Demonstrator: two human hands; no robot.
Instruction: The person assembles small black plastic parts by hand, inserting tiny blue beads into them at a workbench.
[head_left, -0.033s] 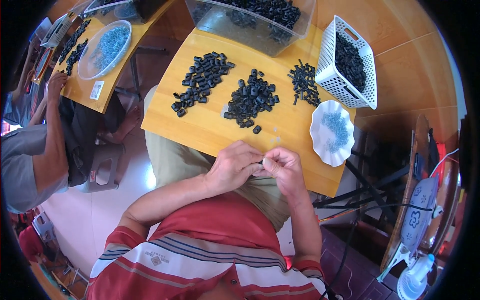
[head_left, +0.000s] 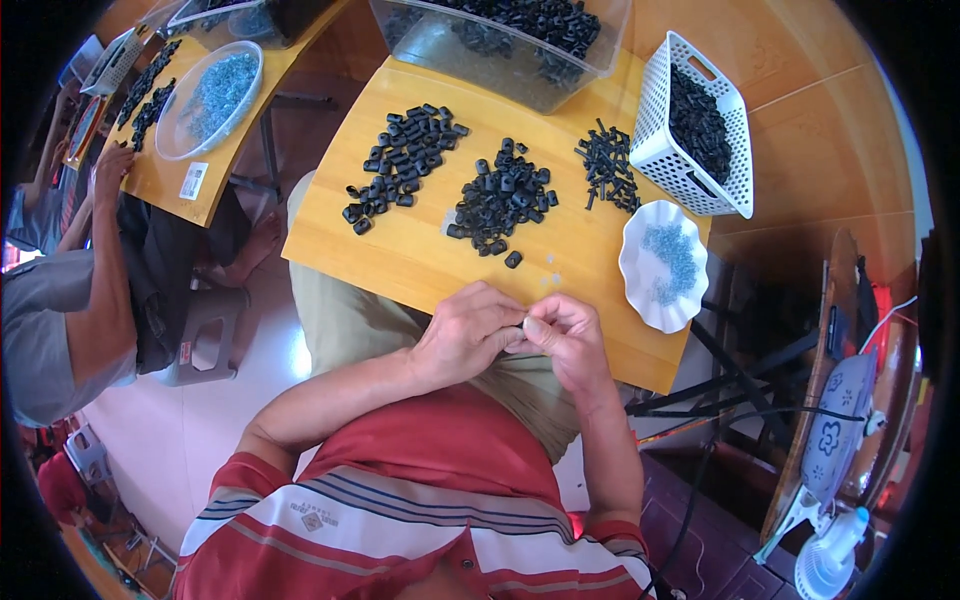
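At the table's near edge, my left hand (head_left: 468,333) has its fingers closed on a small black plastic part, mostly covered by the fingertips. Against it, my right hand (head_left: 565,340) is pinched, thumb on forefinger; whatever lies in that pinch is hidden. Just beyond my hands a single black part (head_left: 513,259) rests on the wood, close to a heap of black plastic parts (head_left: 505,195). Farther left spreads a looser group of short black caps (head_left: 405,155). Thin black pin-like pieces (head_left: 608,168) lie on the right, above a white scalloped dish (head_left: 640,300) of tiny clear bluish pieces (head_left: 672,262).
A clear bin (head_left: 500,75) of black parts stands at the table's far side. To its right is a white perforated basket (head_left: 740,180), filled with black pieces. Another person (head_left: 100,280) sits at a second table (head_left: 205,205) on the left. A small fan (head_left: 832,555) is at lower right.
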